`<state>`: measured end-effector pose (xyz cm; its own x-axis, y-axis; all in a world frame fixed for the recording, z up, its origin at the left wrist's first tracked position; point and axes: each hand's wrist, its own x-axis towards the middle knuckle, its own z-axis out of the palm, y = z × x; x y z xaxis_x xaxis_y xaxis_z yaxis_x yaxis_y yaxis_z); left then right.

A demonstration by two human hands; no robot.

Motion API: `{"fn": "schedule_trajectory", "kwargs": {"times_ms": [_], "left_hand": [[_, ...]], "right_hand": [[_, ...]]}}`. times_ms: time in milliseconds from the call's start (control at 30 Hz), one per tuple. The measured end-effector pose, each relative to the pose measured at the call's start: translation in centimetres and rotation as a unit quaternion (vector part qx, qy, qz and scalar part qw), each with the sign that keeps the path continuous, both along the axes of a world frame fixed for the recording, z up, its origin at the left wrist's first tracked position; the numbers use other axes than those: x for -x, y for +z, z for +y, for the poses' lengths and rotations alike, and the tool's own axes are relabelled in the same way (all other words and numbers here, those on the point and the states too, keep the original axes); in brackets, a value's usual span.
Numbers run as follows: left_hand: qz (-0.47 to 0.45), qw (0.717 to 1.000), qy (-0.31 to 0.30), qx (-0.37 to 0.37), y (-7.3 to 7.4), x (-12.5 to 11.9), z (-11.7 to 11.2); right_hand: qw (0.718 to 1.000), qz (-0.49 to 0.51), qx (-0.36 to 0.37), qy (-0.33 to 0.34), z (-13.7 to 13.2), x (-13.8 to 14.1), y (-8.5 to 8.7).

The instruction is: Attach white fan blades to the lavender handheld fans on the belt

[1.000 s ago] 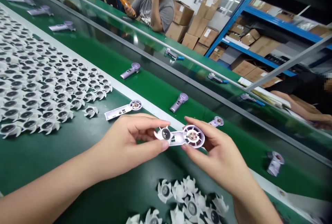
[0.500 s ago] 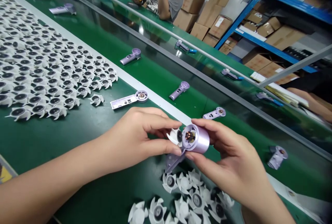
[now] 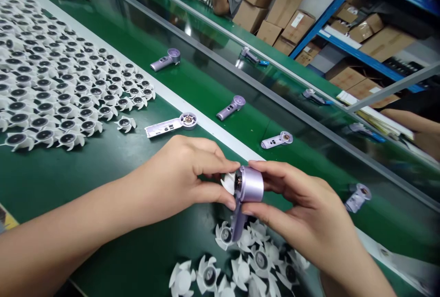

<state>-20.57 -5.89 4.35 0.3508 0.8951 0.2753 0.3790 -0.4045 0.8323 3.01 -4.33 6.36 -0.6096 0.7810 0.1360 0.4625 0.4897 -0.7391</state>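
My right hand grips the round head of a lilac hand-fan housing, its handle hanging down towards the bench. My left hand pinches a small white fan blade between thumb and fingers, pressed against the open face of the housing head. Both hands meet above a loose heap of white fan blades on the green mat.
Rows of several white fan blades cover the mat at the left. A flat fan half lies beside them. Lilac fan bodies lie along the green conveyor belt. Other people's arms and stacked cardboard boxes are beyond it.
The housing has turned from lying flat and face-up to head sideways with its handle down. My left hand has brought the white blade up against the head.
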Motion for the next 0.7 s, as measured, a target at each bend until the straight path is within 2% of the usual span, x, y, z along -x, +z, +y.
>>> {"fn": "schedule_trajectory", "kwargs": {"times_ms": [100,200,333,400,467,533,567,600,633,667,700], "left_hand": [[-0.021,0.999,0.001,0.028,-0.4,-0.1,0.0],[-0.083,0.989,0.009,0.12,-0.6,-0.2,-0.1],[-0.189,0.934,0.009,0.302,-0.9,-0.6,-0.2],[-0.237,0.904,0.009,0.355,-1.1,-0.8,-0.2],[-0.254,0.898,0.024,0.359,-1.1,-1.0,-0.1],[-0.183,0.934,0.039,0.304,-1.1,-1.4,-0.2],[-0.117,0.959,0.027,0.255,-1.0,-1.6,-0.4],[-0.043,0.978,-0.002,0.202,-1.0,-1.9,-0.7],[0.024,0.986,-0.046,0.156,-1.0,-2.2,-0.9],[0.079,0.984,-0.103,0.125,-1.1,-2.6,-1.2],[0.119,0.974,-0.161,0.107,-1.3,-2.9,-1.4]], "right_hand": [[0.999,-0.024,-0.027,0.007,-0.1,0.1,0.0],[0.996,-0.054,-0.071,0.023,-0.3,0.0,-0.1],[0.991,-0.061,-0.104,0.051,-1.1,0.4,0.0],[0.993,-0.046,-0.1,0.038,-1.1,0.6,0.2],[0.997,-0.025,-0.07,-0.022,-0.1,0.2,0.3],[0.988,-0.035,-0.028,-0.146,2.4,-1.1,0.1],[0.973,-0.057,-0.009,-0.223,4.2,-2.1,-0.2],[0.948,-0.107,0.0,-0.3,6.1,-3.3,-0.6],[0.907,-0.189,-0.013,-0.377,8.1,-4.7,-1.1],[0.885,-0.221,-0.012,-0.41,9.9,-6.3,-1.6],[0.874,-0.238,-0.009,-0.423,11.3,-7.9,-2.1]]}}
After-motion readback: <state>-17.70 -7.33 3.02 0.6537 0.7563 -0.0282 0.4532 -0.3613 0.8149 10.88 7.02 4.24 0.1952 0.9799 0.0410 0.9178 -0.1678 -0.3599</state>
